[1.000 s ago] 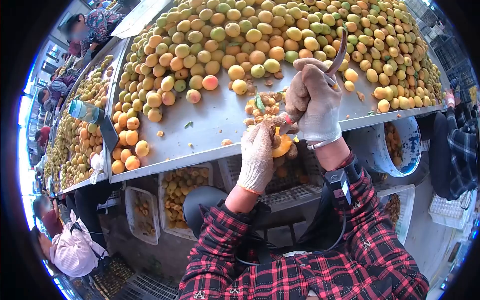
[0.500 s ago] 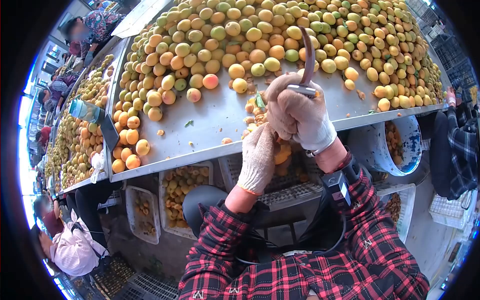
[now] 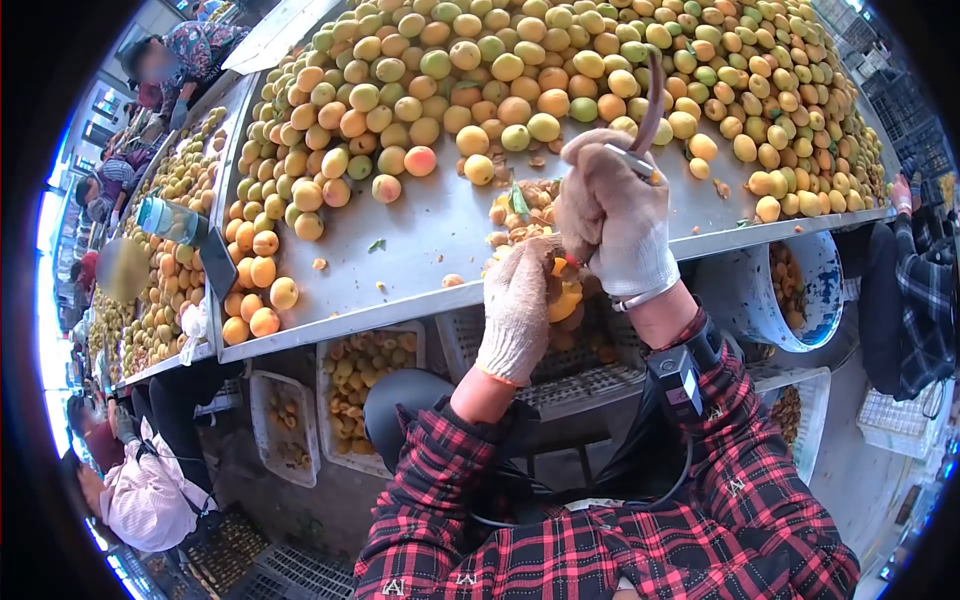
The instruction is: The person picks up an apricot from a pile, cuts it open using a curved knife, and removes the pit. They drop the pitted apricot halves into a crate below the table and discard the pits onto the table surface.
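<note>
My left hand (image 3: 517, 300), in a stained knit glove, is closed at the table's front edge, its fingertips on a piece of orange fruit (image 3: 563, 298). Just to the right and higher, my right hand (image 3: 618, 215), gloved too, is wrapped round a knife with a curved dark part (image 3: 653, 100) pointing up. A small red spot shows between the hands. Behind them lies a pile of pits and scraps (image 3: 520, 205) with a green leaf on it. Whole apricots (image 3: 480, 90) are heaped across the metal table (image 3: 400, 265).
Below the table edge stand crates of fruit (image 3: 360, 385), a smaller crate (image 3: 285, 425) and a blue-white bucket (image 3: 815, 295). A phone (image 3: 218, 262) and a blue cup (image 3: 170, 220) are at the left divider. Co-workers (image 3: 150, 490) sit at left; another person (image 3: 925, 310) is at right.
My right hand has moved slightly up and right with the knife, away from my left hand. More of the scrap pile and the orange fruit shows between them.
</note>
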Tool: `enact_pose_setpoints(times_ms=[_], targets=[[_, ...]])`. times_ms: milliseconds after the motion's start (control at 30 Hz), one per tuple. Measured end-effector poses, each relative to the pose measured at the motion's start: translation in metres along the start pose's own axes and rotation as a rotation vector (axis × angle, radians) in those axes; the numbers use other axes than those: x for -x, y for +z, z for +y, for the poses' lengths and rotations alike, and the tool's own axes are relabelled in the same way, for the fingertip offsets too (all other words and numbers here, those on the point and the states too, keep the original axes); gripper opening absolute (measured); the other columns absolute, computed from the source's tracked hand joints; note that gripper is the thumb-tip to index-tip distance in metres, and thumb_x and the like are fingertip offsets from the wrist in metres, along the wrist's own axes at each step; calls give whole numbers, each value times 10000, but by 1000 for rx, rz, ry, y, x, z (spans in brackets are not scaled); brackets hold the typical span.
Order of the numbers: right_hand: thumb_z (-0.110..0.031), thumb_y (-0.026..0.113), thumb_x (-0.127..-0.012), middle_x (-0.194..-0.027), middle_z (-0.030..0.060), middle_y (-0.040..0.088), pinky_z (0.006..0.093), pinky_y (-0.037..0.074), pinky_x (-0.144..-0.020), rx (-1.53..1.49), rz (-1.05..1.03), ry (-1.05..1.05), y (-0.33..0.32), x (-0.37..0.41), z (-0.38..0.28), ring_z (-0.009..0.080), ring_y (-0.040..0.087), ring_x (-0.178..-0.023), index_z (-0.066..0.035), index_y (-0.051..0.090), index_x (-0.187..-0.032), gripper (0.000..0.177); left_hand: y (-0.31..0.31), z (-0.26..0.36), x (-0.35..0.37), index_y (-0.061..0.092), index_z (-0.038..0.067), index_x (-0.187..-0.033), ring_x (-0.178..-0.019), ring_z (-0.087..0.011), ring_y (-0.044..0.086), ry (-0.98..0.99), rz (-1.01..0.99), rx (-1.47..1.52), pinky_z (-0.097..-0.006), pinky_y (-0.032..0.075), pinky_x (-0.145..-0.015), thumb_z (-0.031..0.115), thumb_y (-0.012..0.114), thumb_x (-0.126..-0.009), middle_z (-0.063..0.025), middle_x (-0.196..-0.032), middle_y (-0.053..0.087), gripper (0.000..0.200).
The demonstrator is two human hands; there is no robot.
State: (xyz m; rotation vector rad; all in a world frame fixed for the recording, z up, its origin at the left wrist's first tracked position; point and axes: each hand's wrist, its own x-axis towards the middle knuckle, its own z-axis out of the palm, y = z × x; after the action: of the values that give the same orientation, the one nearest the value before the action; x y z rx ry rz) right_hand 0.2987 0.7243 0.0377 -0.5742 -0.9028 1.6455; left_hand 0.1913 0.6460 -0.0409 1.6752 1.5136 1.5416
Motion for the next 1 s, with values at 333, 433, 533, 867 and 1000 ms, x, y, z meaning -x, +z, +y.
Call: enact_pose_setpoints(times_ms=[333,433,533,867,1000], targets=[[-76,706,-855,-699,16,597,199,395,-470,316,-481,93,1,12,-11,55,535,-546,29,674,-915,125,-7,2,9,597,62,-1144,-992,-216,630,-177,-369,103,-339,518,-839,22,806,-616,-64,-1024,645,569],[-58,672,-832,-720,43,605,222,415,-493,199,-397,152,0,15,-19,86,547,-564,16,665,-896,99,-9,0,3,589,87,-1176,-976,-298,640,30,-393,-177,-376,523,-825,132,775,-686,-115,-1049,648,526],[-157,582,-939,-744,40,589,255,448,-519,823,-186,-366,-46,10,24,99,538,-574,-59,631,-925,110,5,7,-2,611,53,-1141,-871,-220,637,-383,-255,332,-335,525,-735,175,611,-852,-96,-994,650,314],[-2,724,-694,-954,178,624,364,503,-844,1119,-568,-243,-5,6,21,345,618,-929,0,643,-1029,345,-4,-16,-14,622,12,-1209,-956,-110,613,-527,236,847,-256,503,-850,202,493,-1018,-48,-1070,651,299],[-5,729,-700,-930,164,618,363,501,-798,1167,-568,-323,-1,8,30,324,622,-868,3,624,-954,275,-7,-18,-11,622,5,-1213,-995,-134,613,-496,263,829,-283,493,-898,189,491,-1019,-73,-1114,654,298]])
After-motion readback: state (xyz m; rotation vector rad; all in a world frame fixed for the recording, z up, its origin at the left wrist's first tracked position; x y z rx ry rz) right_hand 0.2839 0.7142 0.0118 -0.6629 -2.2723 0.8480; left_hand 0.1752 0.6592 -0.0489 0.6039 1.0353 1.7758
